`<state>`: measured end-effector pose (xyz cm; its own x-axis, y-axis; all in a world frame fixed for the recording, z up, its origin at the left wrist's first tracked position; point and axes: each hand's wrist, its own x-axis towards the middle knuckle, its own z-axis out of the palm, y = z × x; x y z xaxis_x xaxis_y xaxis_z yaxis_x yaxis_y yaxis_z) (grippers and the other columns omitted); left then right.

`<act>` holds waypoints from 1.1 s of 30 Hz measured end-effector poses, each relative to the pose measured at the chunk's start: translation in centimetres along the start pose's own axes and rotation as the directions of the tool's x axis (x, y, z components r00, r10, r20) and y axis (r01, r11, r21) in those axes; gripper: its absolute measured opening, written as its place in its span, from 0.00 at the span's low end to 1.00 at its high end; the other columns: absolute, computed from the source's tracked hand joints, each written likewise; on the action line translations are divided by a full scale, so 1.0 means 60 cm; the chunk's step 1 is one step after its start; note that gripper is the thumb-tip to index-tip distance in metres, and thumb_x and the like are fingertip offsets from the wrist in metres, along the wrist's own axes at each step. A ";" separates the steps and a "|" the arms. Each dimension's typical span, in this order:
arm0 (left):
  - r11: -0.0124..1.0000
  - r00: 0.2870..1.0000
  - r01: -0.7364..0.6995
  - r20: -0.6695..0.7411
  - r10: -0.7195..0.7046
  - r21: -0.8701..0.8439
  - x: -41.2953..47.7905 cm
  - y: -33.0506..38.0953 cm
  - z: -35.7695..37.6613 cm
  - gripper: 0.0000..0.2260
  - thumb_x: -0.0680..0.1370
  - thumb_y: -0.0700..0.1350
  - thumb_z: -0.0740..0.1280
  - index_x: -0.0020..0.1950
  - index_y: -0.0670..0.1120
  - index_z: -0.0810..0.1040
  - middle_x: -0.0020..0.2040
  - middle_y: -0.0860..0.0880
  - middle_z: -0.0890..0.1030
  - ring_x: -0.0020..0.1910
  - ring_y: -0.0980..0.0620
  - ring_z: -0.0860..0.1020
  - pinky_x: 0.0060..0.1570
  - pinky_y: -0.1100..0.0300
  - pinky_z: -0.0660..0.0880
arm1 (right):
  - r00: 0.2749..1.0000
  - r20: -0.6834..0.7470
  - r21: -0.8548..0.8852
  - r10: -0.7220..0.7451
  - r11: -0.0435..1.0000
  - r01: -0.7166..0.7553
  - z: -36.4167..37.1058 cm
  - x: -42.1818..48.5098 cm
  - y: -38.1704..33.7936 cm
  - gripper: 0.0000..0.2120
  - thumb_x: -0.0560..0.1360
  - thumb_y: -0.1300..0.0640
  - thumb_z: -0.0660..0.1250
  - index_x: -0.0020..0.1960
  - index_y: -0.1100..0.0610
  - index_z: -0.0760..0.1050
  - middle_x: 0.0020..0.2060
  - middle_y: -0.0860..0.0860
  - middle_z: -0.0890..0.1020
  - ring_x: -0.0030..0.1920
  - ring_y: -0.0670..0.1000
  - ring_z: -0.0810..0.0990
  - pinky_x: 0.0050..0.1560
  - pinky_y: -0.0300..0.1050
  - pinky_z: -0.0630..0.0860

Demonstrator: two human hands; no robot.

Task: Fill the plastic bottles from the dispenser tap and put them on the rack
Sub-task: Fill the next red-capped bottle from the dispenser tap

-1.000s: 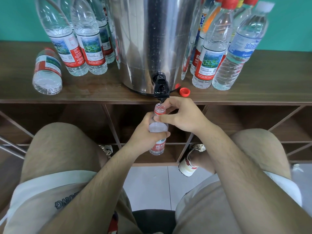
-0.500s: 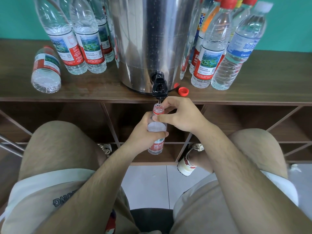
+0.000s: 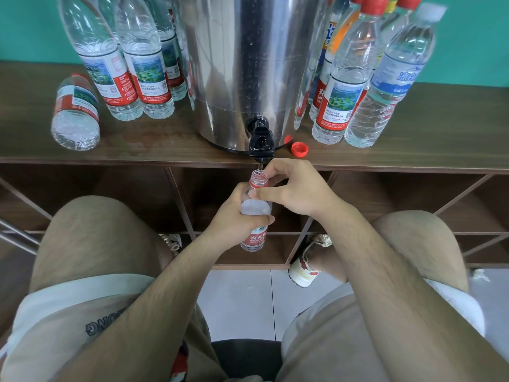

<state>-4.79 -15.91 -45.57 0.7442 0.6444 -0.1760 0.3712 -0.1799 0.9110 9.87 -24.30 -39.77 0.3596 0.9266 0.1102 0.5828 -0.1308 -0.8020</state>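
The left hand (image 3: 234,213) wraps round one small clear plastic bottle (image 3: 253,239) with a red label; the right hand (image 3: 297,191) pinches its neck. Its open top sits right under one black tap (image 3: 261,144). One red plastic cap (image 3: 299,149) lies just beyond.

The small bottle (image 3: 254,238) under the tap (image 3: 261,144) has a red label with white Chinese signs and the letters "NONGFU" below them. On the counter (image 3: 413,150), the tall bottle (image 3: 341,103) with a red cap shows a white Chinese sign and "NO" on the red side of its label, and the bottle with the white cap (image 3: 391,86) beside it has white Chinese signs on blue. The white shirt (image 3: 82,312) has dark upside-down letters reading "ONG".
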 end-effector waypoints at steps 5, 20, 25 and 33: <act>1.000 1.000 0.010 -0.005 -0.010 0.016 0.001 0.000 0.000 0.33 0.75 0.47 0.78 0.73 0.56 0.64 0.63 0.54 0.75 0.60 0.51 0.77 0.61 0.53 0.78 | 1.000 -0.002 0.004 0.006 1.000 -0.006 0.000 -0.001 0.000 0.11 0.69 0.48 0.82 0.46 0.52 0.84 0.43 0.44 0.87 0.46 0.44 0.85 0.54 0.51 0.82; 1.000 1.000 0.014 -0.001 -0.014 0.026 -0.002 0.005 0.000 0.33 0.75 0.47 0.78 0.75 0.54 0.64 0.63 0.53 0.76 0.60 0.51 0.77 0.63 0.52 0.78 | 1.000 0.001 0.024 0.005 1.000 -0.005 0.003 0.001 0.007 0.11 0.70 0.49 0.82 0.47 0.52 0.84 0.45 0.45 0.87 0.47 0.45 0.86 0.54 0.54 0.83; 0.999 1.000 0.017 0.006 -0.017 0.028 -0.004 0.007 -0.001 0.33 0.75 0.47 0.78 0.75 0.53 0.64 0.63 0.52 0.76 0.61 0.51 0.77 0.63 0.52 0.78 | 1.000 0.003 0.014 0.007 1.000 -0.007 0.003 0.002 0.008 0.11 0.70 0.48 0.82 0.47 0.51 0.84 0.44 0.44 0.87 0.47 0.45 0.86 0.54 0.54 0.83; 0.999 1.000 0.018 0.004 -0.018 0.041 -0.003 0.006 0.000 0.34 0.75 0.47 0.78 0.75 0.53 0.64 0.62 0.54 0.75 0.59 0.52 0.77 0.62 0.52 0.78 | 1.000 0.003 0.009 0.004 1.000 -0.004 0.004 0.002 0.007 0.11 0.70 0.48 0.82 0.46 0.51 0.84 0.44 0.45 0.87 0.46 0.46 0.86 0.53 0.57 0.83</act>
<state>-4.80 -16.08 -45.22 0.7399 0.6442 -0.1937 0.4064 -0.1986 0.8918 10.01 -24.16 -40.24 0.3603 0.9269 0.1052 0.5745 -0.1316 -0.8078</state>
